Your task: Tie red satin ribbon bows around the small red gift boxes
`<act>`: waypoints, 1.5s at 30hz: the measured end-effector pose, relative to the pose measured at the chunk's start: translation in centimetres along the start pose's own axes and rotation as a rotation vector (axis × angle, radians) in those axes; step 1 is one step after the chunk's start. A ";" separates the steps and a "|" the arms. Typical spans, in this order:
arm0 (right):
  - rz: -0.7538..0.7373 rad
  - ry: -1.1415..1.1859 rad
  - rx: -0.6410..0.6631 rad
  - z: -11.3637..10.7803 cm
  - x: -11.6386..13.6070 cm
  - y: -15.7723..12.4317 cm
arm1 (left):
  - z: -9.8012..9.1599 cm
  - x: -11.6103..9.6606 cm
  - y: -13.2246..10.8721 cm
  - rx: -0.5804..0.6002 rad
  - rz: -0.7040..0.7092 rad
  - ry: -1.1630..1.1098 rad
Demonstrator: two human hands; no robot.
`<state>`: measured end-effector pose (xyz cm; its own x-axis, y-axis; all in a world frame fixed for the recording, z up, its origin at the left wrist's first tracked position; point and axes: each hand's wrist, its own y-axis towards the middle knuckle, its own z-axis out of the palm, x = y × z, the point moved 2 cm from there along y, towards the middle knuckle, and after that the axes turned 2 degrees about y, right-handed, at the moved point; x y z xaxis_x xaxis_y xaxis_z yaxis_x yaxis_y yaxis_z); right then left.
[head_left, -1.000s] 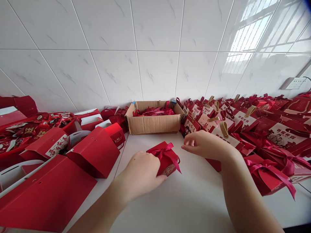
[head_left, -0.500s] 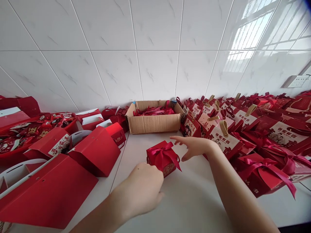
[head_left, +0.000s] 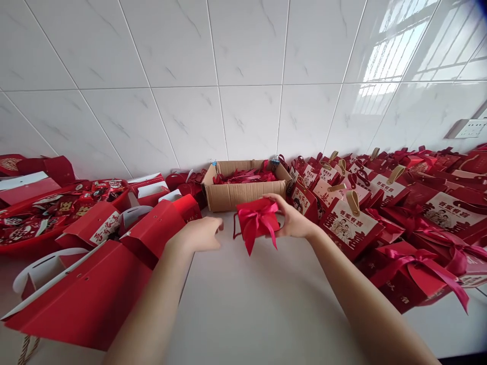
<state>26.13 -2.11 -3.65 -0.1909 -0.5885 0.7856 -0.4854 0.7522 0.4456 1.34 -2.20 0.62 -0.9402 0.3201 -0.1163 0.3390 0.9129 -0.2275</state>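
Before the carton (head_left: pixel 245 196), ribboned box (head_left: pixel 257 218) now in grip of right hand (head_left: pixel 292 221), left hand (head_left: pixel 201 234) loose.

The small gift box (head_left: pixel 246 207) looks like smooth, softly sheened card, its bow (head_left: pixel 257 219) of glossy satin ribbon. The carton (head_left: pixel 245 197) is matt, ribbed brown cardboard; the wall tiles (head_left: pixel 251 116) shine, mirror-smooth; the sweet wrappers (head_left: pixel 80 205) gleam like plastic film; the tabletop (head_left: pixel 262 299) is smooth, faintly glossy.
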 end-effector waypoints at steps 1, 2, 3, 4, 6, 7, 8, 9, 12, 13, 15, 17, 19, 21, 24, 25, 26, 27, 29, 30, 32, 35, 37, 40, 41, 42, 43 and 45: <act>-0.021 -0.030 -0.064 -0.4 0.2 0.0 | 0.0 -0.2 0.4 -0.091 0.018 -0.046; -0.035 -0.050 -0.117 -0.8 0.2 0.0 | -0.1 -0.5 0.7 -0.203 0.046 -0.106; -0.048 -0.062 -0.159 -1.1 0.3 0.0 | -0.2 -0.9 1.0 -0.322 0.084 -0.186; -0.061 -0.068 -0.191 -1.3 0.3 -0.1 | -0.2 -1.3 1.1 -0.432 0.126 -0.283; -0.076 -0.076 -0.224 -1.5 0.3 -0.1 | -0.2 -2.2 1.4 -0.566 0.206 -0.512; -0.074 -0.081 -0.231 -1.4 0.2 -0.1 | -0.2 -2.6 1.5 -0.593 0.232 -0.622; -0.067 -0.088 -0.234 -1.3 0.2 -0.1 | -0.1 -3.0 1.5 -0.600 0.249 -0.716; -0.055 -0.096 -0.230 -1.2 0.2 -0.1 | 0.0 -3.3 1.6 -0.599 0.256 -0.784; -0.027 -0.128 -0.209 -0.7 0.3 0.0 | 0.4 -4.0 1.6 -0.603 0.253 -0.856; -0.027 -0.143 -0.202 -0.5 0.4 0.0 | 0.5 -4.1 1.6 -0.606 0.249 -0.857; -0.033 -0.187 -0.199 -0.2 0.6 0.1 | 0.9 -4.2 1.7 -0.610 0.233 -0.857; -0.031 -0.232 -0.193 0.0 0.8 0.2 | 1.1 -4.1 1.9 -0.603 0.208 -0.873; -0.020 -0.258 -0.183 0.2 0.8 0.2 | 1.3 -3.9 2.0 -0.579 0.181 -0.916; -0.013 -0.256 -0.173 0.3 0.6 0.2 | 1.3 -3.7 2.2 -0.544 0.160 -0.965; -0.011 -0.246 -0.176 0.4 0.4 0.2 | 0.9 -3.7 2.0 -0.561 0.129 -0.986; -0.010 -0.247 -0.177 0.4 0.4 0.2 | 0.8 -3.7 1.9 -0.580 0.116 -0.990; -0.011 -0.250 -0.177 0.4 0.3 0.2 | 0.7 -3.8 1.7 -0.591 0.108 -0.999; -0.014 -0.252 -0.176 0.4 0.3 0.2 | 0.6 -3.9 1.6 -0.589 0.108 -1.017; -0.023 -0.255 -0.171 0.4 0.4 0.2 | 0.5 -4.2 1.4 -0.523 0.141 -1.054; -0.026 -0.257 -0.169 0.4 0.4 0.2 | 0.4 -4.3 1.2 -0.477 0.168 -1.062; -0.029 -0.262 -0.169 0.4 0.4 0.2 | 0.4 -4.5 1.1 -0.424 0.211 -1.035; -0.040 -0.266 -0.167 0.4 0.5 0.2 | 0.4 -4.5 0.9 -0.515 0.192 -0.915; -0.049 -0.268 -0.156 0.5 0.5 0.2 | 0.4 -4.3 0.8 -0.589 0.144 -0.824; -0.049 -0.271 -0.145 0.6 0.4 0.2 | 0.4 -3.9 1.0 -0.611 0.063 -0.710; -0.045 -0.270 -0.146 0.7 0.3 0.2 | 0.4 -3.7 1.1 -0.600 0.044 -0.682; -0.039 -0.267 -0.147 0.7 0.2 0.2 | 0.5 -3.5 1.3 -0.577 0.033 -0.664; -0.032 -0.262 -0.148 0.8 0.0 0.2 | 0.6 -3.4 1.5 -0.546 0.030 -0.655; -0.009 -0.250 -0.145 0.9 -0.5 0.2 | 0.9 -3.0 2.0 -0.476 0.040 -0.662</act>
<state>25.39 -1.98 -4.30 -0.4000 -0.6365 0.6594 -0.3645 0.7706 0.5227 4.86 -1.58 -0.40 -0.6627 0.2744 -0.6968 0.1812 0.9616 0.2063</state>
